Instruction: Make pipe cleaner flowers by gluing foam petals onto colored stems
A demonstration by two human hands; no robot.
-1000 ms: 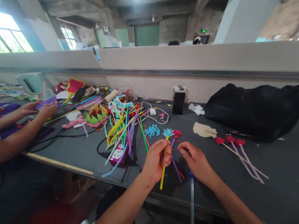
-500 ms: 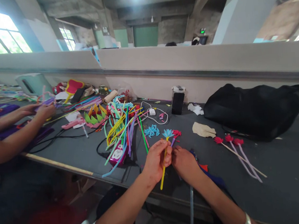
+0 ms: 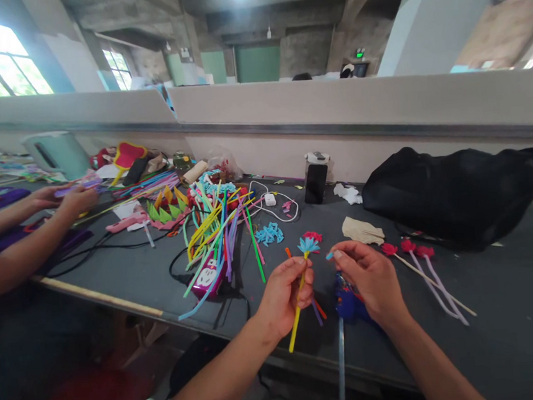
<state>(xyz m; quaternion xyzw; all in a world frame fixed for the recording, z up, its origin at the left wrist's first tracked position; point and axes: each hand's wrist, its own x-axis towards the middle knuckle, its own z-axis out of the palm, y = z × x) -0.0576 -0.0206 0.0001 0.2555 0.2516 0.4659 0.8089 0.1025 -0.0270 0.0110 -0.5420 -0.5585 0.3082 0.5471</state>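
Observation:
Between the fingertips of my left hand (image 3: pixel 282 301) is the yellow stem of a blue-petalled craft flower (image 3: pixel 308 245), tilted with its head up. My right hand (image 3: pixel 371 278) pinches a small light-blue petal (image 3: pixel 330 256) just right of the flower, apart from it. Below my right hand lies a blue glue gun (image 3: pixel 347 304), partly hidden, with a clear glue stick (image 3: pixel 341 361) jutting over the table edge. Loose blue petals (image 3: pixel 269 233) are heaped left of the flower, and small red pieces (image 3: pixel 315 236) lie just behind it.
Colourful stems (image 3: pixel 222 229) cover a purple power strip (image 3: pixel 208 277). Finished red flowers (image 3: pixel 408 247) lie to the right, before a black bag (image 3: pixel 453 199). A phone (image 3: pixel 314 183) stands at the back. At left, another person's hands (image 3: pixel 77 201) hold something purple.
My right hand has risen from the table by the glue gun and moved right, now showing a blue petal in its fingertips. The flower in my left hand has shifted slightly right and down.

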